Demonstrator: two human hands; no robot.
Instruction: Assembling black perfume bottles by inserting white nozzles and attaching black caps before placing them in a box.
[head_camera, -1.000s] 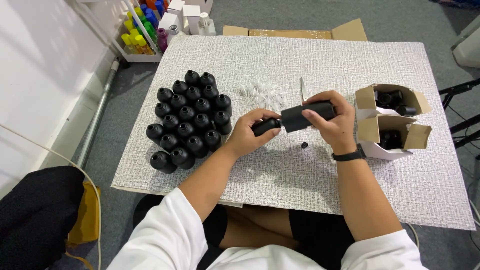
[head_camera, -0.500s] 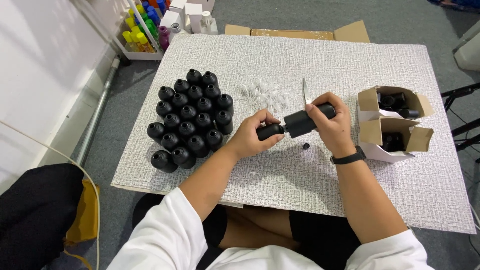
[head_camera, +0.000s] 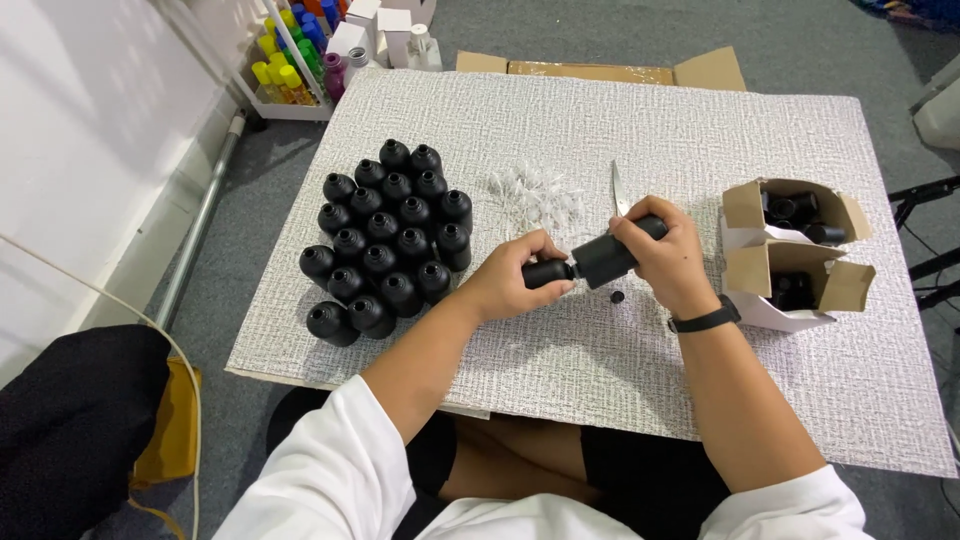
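While my left hand (head_camera: 515, 275) pinches the cap (head_camera: 547, 272), my right hand (head_camera: 668, 252) wraps the black bottle (head_camera: 606, 258) mid-frame above the counter (head_camera: 600, 370); it seems light, stiff, smooth plastic, best gripped round its body.

My right hand (head_camera: 672, 258) grips a black bottle (head_camera: 612, 254) sideways; my left hand (head_camera: 518, 275) pinches its black cap (head_camera: 546, 272). Cluster of black bottles (head_camera: 388, 238) left on the textured mat (head_camera: 600, 130), open cardboard boxes (head_camera: 795, 255) right.
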